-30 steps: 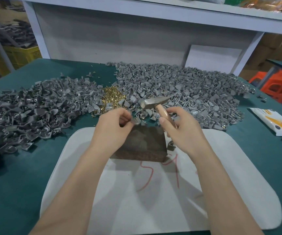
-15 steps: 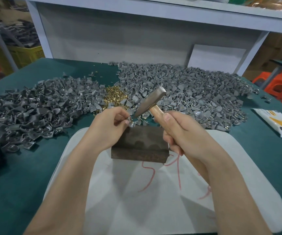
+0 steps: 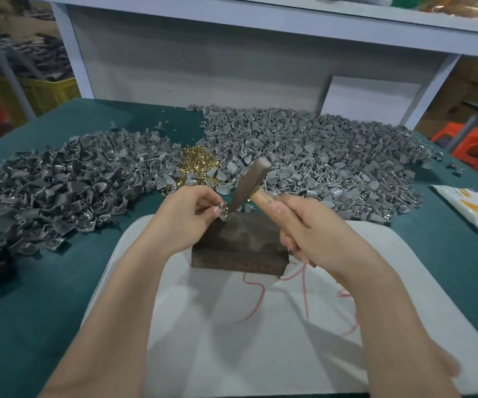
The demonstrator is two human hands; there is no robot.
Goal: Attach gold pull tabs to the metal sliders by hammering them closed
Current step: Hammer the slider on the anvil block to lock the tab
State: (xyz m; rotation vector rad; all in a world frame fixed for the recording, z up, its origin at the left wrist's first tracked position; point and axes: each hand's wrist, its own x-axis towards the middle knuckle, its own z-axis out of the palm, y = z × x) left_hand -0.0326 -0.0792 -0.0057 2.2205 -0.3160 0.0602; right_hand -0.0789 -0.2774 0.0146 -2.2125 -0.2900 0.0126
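Now: hammer [image 3: 250, 181] at slider [image 3: 223, 215]

Left hand [image 3: 187, 218] pinches the slider on the block's [image 3: 240, 249] far-left corner. Right hand [image 3: 311, 229] grips the hammer, head tilted, lower end at the slider. Gold pull tabs [image 3: 196, 163] lie behind, between slider heaps [image 3: 318, 156].

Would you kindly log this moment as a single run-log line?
step: hammering | left hand: pinches slider on block edge | right hand: grips hammer, head meeting slider

Steeper hammer [image 3: 250, 181], down onto the slider [image 3: 224, 215]
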